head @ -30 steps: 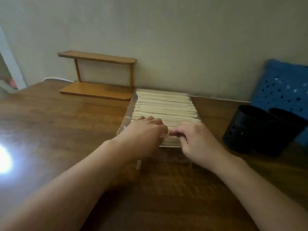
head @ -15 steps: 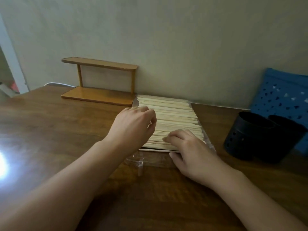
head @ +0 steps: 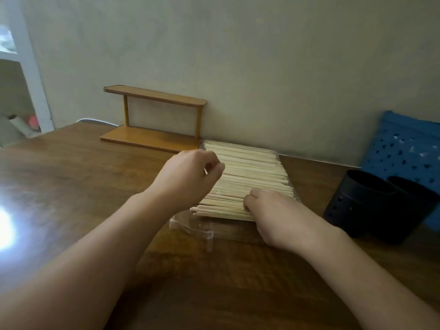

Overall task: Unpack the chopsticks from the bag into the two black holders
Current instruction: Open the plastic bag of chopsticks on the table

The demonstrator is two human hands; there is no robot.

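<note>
A flat bundle of pale wooden chopsticks (head: 252, 172) lies in a clear plastic bag (head: 190, 226) on the table, against the wall. My left hand (head: 188, 178) hovers over the bundle's left side, thumb and fingers pinched together, apparently on the bag's thin film. My right hand (head: 276, 215) lies at the bundle's near right corner, its fingers curled onto the nearest chopsticks. Two black perforated holders (head: 357, 201) (head: 415, 210) stand side by side to the right, apart from both hands. What is inside them is hidden.
The brown wooden table (head: 71, 186) has a bright glare spot at its left edge. A small two-tier wooden shelf (head: 154, 120) stands at the back by the wall. A blue perforated basket (head: 404, 148) leans behind the holders.
My left hand has moved from the middle of the bundle up and to the left, lifting off the sticks. My right hand has slid toward the near right corner.
</note>
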